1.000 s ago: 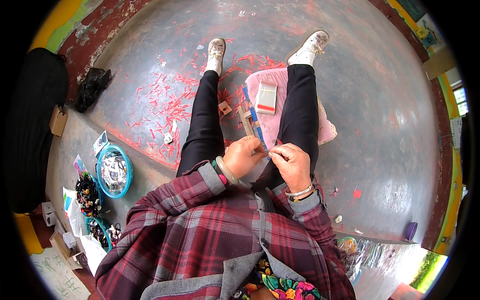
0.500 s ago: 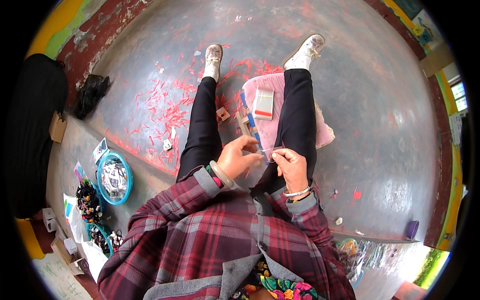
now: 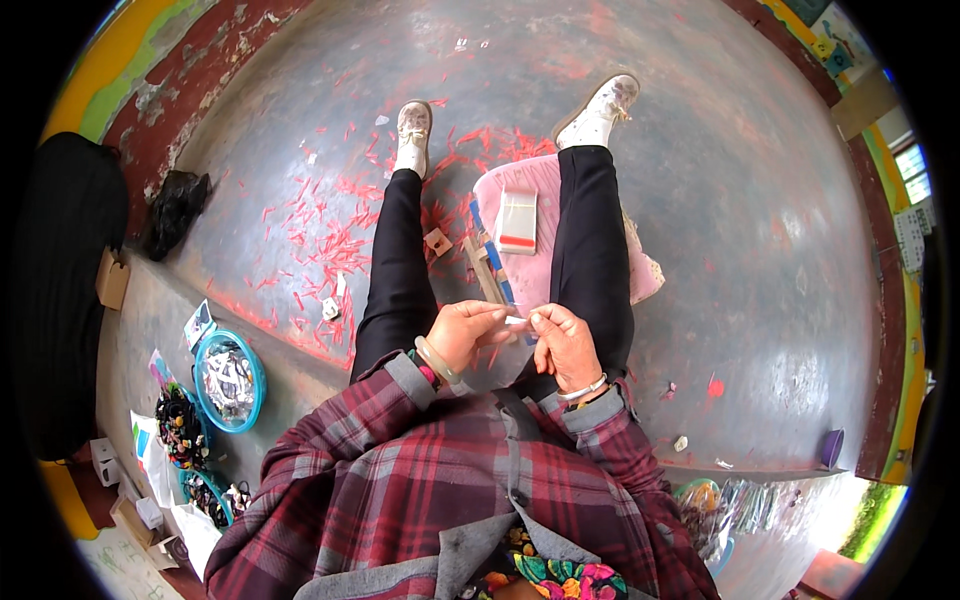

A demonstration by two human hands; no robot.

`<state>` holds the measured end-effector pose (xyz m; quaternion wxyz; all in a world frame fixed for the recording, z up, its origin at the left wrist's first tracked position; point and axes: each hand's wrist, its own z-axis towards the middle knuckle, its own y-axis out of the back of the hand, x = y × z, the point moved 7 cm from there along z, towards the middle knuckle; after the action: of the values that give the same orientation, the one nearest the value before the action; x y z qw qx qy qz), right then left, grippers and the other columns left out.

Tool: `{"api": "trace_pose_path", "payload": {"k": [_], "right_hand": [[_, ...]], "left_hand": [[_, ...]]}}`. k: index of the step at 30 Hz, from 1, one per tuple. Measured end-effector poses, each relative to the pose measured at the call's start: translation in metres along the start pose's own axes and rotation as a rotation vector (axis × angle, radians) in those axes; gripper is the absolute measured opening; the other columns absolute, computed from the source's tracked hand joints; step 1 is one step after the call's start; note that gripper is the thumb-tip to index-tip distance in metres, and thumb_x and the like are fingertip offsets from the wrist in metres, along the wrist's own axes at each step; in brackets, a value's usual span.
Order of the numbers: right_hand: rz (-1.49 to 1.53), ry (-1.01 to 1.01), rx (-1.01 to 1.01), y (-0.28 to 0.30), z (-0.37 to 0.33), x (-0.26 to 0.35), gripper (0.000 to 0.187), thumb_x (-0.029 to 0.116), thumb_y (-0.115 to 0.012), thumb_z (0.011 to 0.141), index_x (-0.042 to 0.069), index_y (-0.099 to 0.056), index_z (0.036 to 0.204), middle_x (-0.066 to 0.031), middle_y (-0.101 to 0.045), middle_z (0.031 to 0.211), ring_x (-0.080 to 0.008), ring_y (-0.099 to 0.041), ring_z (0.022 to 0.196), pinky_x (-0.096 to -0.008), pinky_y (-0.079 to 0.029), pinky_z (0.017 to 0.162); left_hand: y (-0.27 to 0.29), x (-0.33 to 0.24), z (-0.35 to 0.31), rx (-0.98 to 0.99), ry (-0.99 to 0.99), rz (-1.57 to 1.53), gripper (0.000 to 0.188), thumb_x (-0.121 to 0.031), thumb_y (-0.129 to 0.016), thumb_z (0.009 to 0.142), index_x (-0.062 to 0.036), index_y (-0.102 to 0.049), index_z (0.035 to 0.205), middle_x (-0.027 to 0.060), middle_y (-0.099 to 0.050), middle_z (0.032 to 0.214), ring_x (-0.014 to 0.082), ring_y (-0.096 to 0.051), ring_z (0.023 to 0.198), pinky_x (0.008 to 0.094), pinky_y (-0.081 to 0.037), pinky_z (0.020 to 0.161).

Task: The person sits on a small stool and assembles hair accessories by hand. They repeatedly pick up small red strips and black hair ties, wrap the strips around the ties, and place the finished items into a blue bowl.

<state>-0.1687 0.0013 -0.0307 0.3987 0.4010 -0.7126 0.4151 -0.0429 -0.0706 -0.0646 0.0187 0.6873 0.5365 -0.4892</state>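
My left hand and my right hand meet above my lap, fingertips almost touching. Each is closed in a pinch. Between them shows a small white piece, too small to name; both hands seem to have hold of it. Just beyond the hands lies a pink padded cushion, partly under my right leg. On it rests a stack of clear plastic sleeves with a red band at the near end. A wooden bar runs along the cushion's left side, next to blue pieces.
Red scraps litter the floor around my left leg. A small cardboard piece lies beside it. At left stand a blue basin of white and dark items and a dark flowered bundle. Clear packets lie at lower right.
My hands have drawn together, and the white piece now shows between the fingertips. My right hand has turned and moved slightly left. The whole view has shifted a little.
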Motion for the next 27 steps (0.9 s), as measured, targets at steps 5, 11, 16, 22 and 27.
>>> {"api": "trace_pose_path", "payload": {"k": [5, 11, 16, 22, 27], "right_hand": [[0.018, -0.087, 0.063, 0.0, 0.004, -0.007, 0.021, 0.019, -0.056, 0.089, 0.0, -0.062, 0.096, -0.0091, -0.067, 0.083, -0.0052, -0.049, 0.041, -0.0154, -0.033, 0.035], [0.057, -0.202, 0.157, 0.001, 0.008, -0.017, 0.022, 0.013, -0.059, 0.086, -0.005, -0.063, 0.099, -0.011, -0.066, 0.081, -0.0064, -0.051, 0.042, -0.0161, -0.038, 0.037], [0.116, -0.227, 0.188, -0.002, 0.009, -0.02, 0.025, 0.015, -0.06, 0.087, -0.007, -0.063, 0.098, -0.0085, -0.064, 0.077, -0.0069, -0.051, 0.043, -0.0176, -0.04, 0.038], [0.117, -0.199, 0.207, 0.009, 0.014, -0.037, 0.031, 0.022, -0.059, 0.088, -0.007, -0.063, 0.094, -0.0148, -0.066, 0.087, -0.0087, -0.049, 0.039, -0.0181, -0.039, 0.036], [0.136, -0.183, 0.22, -0.003, 0.011, -0.023, 0.038, 0.027, -0.05, 0.093, -0.006, -0.057, 0.11, -0.0173, -0.065, 0.09, -0.0073, -0.05, 0.042, -0.0172, -0.039, 0.038]], "left_hand": [[0.008, -0.001, 0.007, 0.051, -0.062, 0.044, 0.02, -0.007, -0.05, 0.091, 0.0056, -0.06, 0.102, 0.0129, -0.065, 0.095, 0.0195, -0.064, 0.086, 0.0257, -0.053, 0.073], [0.01, -0.005, 0.005, 0.141, -0.084, 0.221, 0.021, -0.009, -0.051, 0.091, 0.004, -0.061, 0.105, 0.0128, -0.064, 0.096, 0.0185, -0.064, 0.085, 0.0268, -0.055, 0.072], [0.009, -0.005, 0.005, 0.185, -0.094, 0.242, 0.023, -0.011, -0.051, 0.091, 0.0019, -0.06, 0.108, 0.0111, -0.064, 0.098, 0.0167, -0.064, 0.084, 0.026, -0.056, 0.067], [0.003, -0.008, 0.003, 0.199, -0.074, 0.267, 0.025, -0.013, -0.051, 0.092, 0.0023, -0.059, 0.109, 0.0115, -0.064, 0.101, 0.017, -0.063, 0.086, 0.0263, -0.056, 0.064], [0.0, -0.009, 0.001, 0.26, -0.094, 0.126, 0.03, -0.017, -0.047, 0.094, 0.0015, -0.056, 0.115, 0.012, -0.061, 0.11, 0.0186, -0.061, 0.095, 0.0263, -0.055, 0.064]]}}
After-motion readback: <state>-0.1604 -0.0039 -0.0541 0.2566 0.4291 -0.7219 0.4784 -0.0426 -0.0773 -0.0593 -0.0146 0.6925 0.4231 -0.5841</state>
